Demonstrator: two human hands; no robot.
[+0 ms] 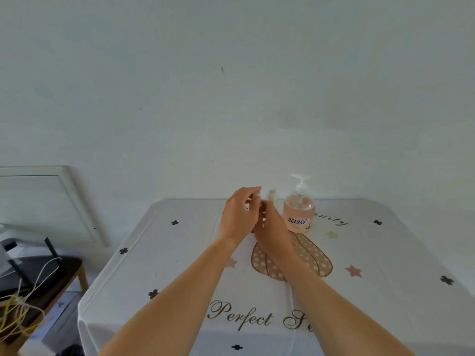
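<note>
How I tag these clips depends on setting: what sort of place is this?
Probably a room in a home: a table under a printed tablecloth, a pump bottle of pink hand soap, and a router with loose cables on a dark side table.

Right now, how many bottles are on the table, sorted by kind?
Pump soap bottle: 1
Small capped bottles: 2, bodies mostly hidden behind the left hand and right hand
Total: 3 bottles
</note>
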